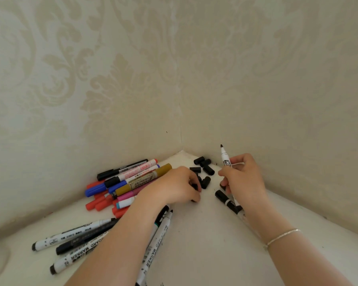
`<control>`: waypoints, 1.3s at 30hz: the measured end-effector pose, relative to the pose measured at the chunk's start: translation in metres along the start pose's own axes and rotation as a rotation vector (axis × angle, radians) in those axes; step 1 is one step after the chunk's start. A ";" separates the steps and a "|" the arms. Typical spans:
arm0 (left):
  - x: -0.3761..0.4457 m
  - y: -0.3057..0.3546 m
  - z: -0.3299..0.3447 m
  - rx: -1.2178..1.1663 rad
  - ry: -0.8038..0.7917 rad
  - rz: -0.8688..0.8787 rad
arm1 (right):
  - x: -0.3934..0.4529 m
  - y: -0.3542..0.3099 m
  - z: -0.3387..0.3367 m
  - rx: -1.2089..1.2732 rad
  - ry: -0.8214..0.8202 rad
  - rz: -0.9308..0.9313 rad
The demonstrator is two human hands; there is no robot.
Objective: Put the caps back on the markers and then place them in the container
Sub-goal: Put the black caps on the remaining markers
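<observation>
My right hand grips an uncapped white marker upright, its black tip pointing up. My left hand reaches into a scatter of loose black caps in the corner, its curled fingertips on one cap; whether the cap is lifted I cannot tell. A capped black-and-white marker lies below my right hand, partly hidden by it. Several uncapped white markers lie under and left of my left forearm.
A pile of capped coloured markers, red, blue, pink and gold, lies against the left wall. The white surface ends in a corner between two wallpapered walls. No container is in view.
</observation>
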State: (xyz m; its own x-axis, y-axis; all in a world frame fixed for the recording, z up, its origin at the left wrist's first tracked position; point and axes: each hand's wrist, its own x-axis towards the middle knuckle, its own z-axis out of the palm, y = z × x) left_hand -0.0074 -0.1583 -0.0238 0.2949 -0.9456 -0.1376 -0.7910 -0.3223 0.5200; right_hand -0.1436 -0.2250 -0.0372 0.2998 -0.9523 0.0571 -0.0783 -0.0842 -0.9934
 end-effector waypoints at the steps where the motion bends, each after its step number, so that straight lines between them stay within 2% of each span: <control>1: -0.001 0.000 -0.002 0.029 -0.043 -0.010 | 0.000 0.000 -0.001 -0.008 -0.002 -0.002; 9: -0.012 -0.001 -0.017 0.249 -0.203 -0.199 | 0.002 -0.001 -0.002 -0.023 0.010 0.008; 11: -0.013 0.001 -0.017 0.289 -0.162 -0.201 | 0.002 0.000 -0.002 -0.025 0.011 0.011; 14: -0.008 0.009 -0.009 0.338 0.151 -0.078 | 0.001 0.000 -0.001 -0.014 0.015 0.008; 16: -0.002 0.011 0.003 0.399 0.264 0.043 | 0.001 0.000 -0.001 -0.008 0.015 0.005; 19: 0.004 0.008 0.021 0.479 0.194 0.190 | 0.001 -0.001 -0.002 -0.004 0.016 -0.004; 21: 0.004 0.007 0.027 0.486 0.150 0.199 | 0.001 -0.001 -0.001 -0.005 0.008 -0.005; 26: 0.008 0.010 0.021 0.440 0.204 0.142 | -0.001 -0.002 -0.001 -0.022 -0.018 0.000; 30: 0.008 0.005 0.018 0.362 0.094 0.038 | -0.002 -0.004 -0.001 -0.029 -0.041 0.010; 33: 0.007 0.002 0.011 0.270 0.075 0.040 | -0.004 -0.005 -0.002 -0.044 -0.070 0.027; 36: 0.003 -0.002 0.001 0.134 0.125 0.047 | -0.005 -0.007 -0.002 -0.060 -0.102 0.040; 39: -0.002 -0.004 -0.015 -0.099 0.231 0.036 | -0.007 -0.010 -0.002 -0.081 -0.144 0.027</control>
State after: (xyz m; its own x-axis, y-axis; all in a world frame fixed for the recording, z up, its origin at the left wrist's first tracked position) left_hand 0.0029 -0.1549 -0.0133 0.3912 -0.9174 0.0732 -0.7501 -0.2718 0.6028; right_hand -0.1473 -0.2179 -0.0278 0.4292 -0.9032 0.0099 -0.1629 -0.0882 -0.9827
